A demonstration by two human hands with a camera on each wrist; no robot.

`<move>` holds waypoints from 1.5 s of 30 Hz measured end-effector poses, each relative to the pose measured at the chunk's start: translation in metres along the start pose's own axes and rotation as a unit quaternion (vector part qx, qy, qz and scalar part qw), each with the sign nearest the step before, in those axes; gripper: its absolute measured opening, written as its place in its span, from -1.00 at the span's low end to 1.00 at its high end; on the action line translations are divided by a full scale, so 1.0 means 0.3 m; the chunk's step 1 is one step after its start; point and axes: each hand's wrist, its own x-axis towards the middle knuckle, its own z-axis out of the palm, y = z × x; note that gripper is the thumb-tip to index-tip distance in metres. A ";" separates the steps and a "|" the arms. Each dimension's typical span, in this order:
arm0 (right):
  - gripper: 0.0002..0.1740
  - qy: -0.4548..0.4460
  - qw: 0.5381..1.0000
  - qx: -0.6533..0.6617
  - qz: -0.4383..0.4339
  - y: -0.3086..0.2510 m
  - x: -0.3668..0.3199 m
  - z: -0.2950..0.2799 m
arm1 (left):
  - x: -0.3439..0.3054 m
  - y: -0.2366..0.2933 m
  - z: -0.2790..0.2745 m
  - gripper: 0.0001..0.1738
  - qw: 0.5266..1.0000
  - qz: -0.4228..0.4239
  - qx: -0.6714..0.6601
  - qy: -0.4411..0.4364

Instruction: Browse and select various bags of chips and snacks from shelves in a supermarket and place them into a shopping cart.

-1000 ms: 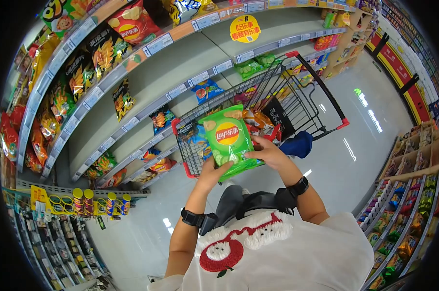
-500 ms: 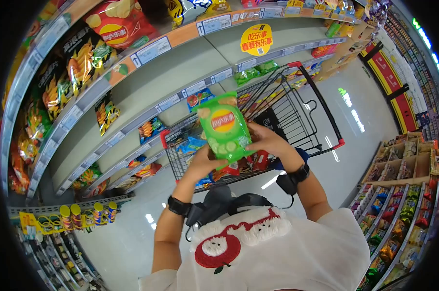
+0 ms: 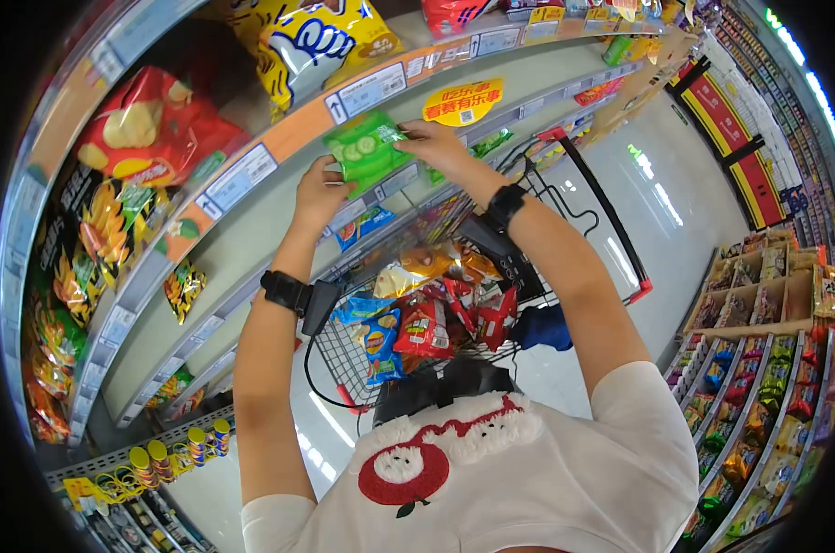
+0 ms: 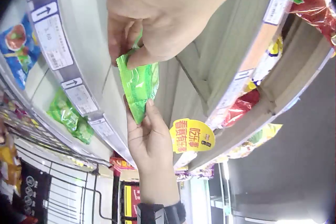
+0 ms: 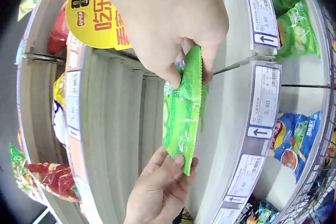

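Note:
A green chip bag (image 3: 369, 149) is held between both hands at the level of a shelf in the head view. The left hand (image 3: 321, 195) pinches its lower left corner, and the right hand (image 3: 436, 147) pinches its right side. In the left wrist view the green bag (image 4: 140, 85) appears side-on, with the left hand (image 4: 163, 16) at one end and the right hand (image 4: 152, 142) at the other. In the right wrist view, thumb and fingers of the right hand (image 5: 176, 22) grip the bag's sealed edge (image 5: 193, 113), the left hand (image 5: 160, 190) its other end.
A cart (image 3: 330, 361) holding red, blue and orange snack bags stands below the forearms. Around the hands are shelf edges with price labels (image 3: 371, 90). A red bag (image 3: 150, 129) and a yellow bag (image 3: 316, 46) sit on the upper shelf; a round yellow sign (image 3: 464, 101) hangs beside the right hand.
Both hands have carried the green bag up and forward, from above the cart to the shelf. The bag's front logo has turned out of sight. The shelves appear closer, and the cart's contents are uncovered.

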 end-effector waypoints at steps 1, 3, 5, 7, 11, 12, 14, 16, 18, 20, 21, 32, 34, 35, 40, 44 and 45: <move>-0.46 -0.003 1.000 -0.017 -0.012 0.031 0.035 -0.009 | 0.041 -0.026 0.010 -0.43 1.000 -0.001 0.001 0.011; -0.47 0.005 0.997 -0.043 -0.057 0.111 0.093 -0.025 | 0.107 -0.075 0.030 -0.41 0.998 -0.007 0.049 0.025; -0.52 0.029 0.991 -0.053 -0.119 0.206 0.113 -0.025 | 0.106 -0.108 0.073 -0.41 0.994 -0.013 0.091 0.054; -0.53 0.048 0.987 -0.044 -0.148 0.246 0.124 -0.059 | 0.107 -0.105 0.121 -0.43 0.987 0.001 0.129 0.093; -0.53 0.054 0.991 0.014 -0.120 0.272 0.144 -0.164 | 0.142 -0.122 0.176 -0.45 0.994 0.048 0.073 0.072; -0.54 0.052 0.993 0.032 -0.105 0.284 0.143 -0.201 | 0.157 -0.094 0.196 -0.47 0.993 0.060 0.068 0.075; -0.54 0.049 0.993 0.069 -0.080 0.302 0.159 -0.256 | 0.181 -0.047 0.243 -0.50 0.992 0.083 0.057 0.080; -0.54 0.055 0.993 0.090 -0.061 0.312 0.175 -0.307 | 0.208 -0.009 0.299 -0.52 0.980 0.126 0.124 0.094; -0.54 0.082 0.992 0.068 -0.068 0.311 0.187 -0.340 | 0.234 0.016 0.350 -0.54 0.961 0.174 0.178 0.119; -0.60 0.106 0.990 0.058 -0.071 0.308 0.195 -0.367 | 0.251 0.018 0.393 -0.56 0.938 0.219 0.222 0.149; -0.62 0.100 0.990 0.075 -0.066 0.334 0.211 -0.379 | 0.258 0.026 0.413 -0.59 0.940 0.193 0.232 0.162; -0.63 0.075 0.994 -0.007 -0.079 0.427 0.267 -0.401 | 0.398 -0.255 0.452 -0.69 0.968 0.176 0.097 0.148; -0.66 0.110 0.974 -0.138 -0.141 0.313 0.198 -0.410 | 0.331 -0.116 0.463 -0.67 0.937 0.205 0.238 0.155; -0.67 0.132 0.975 -0.130 -0.121 0.307 0.202 -0.399 | 0.326 -0.095 0.469 -0.67 0.927 0.219 0.261 0.158; -0.70 0.138 0.978 -0.125 -0.089 0.322 0.200 -0.387 | 0.368 -0.190 0.495 -0.71 0.925 0.296 0.146 0.188; -0.71 0.161 0.972 -0.137 -0.105 0.314 0.188 -0.374 | 0.276 -0.084 0.494 -0.74 0.956 0.170 0.175 0.164; -0.71 0.163 0.974 -0.128 -0.093 0.305 0.181 -0.370 | 0.272 -0.073 0.495 -0.76 0.948 0.123 0.234 0.177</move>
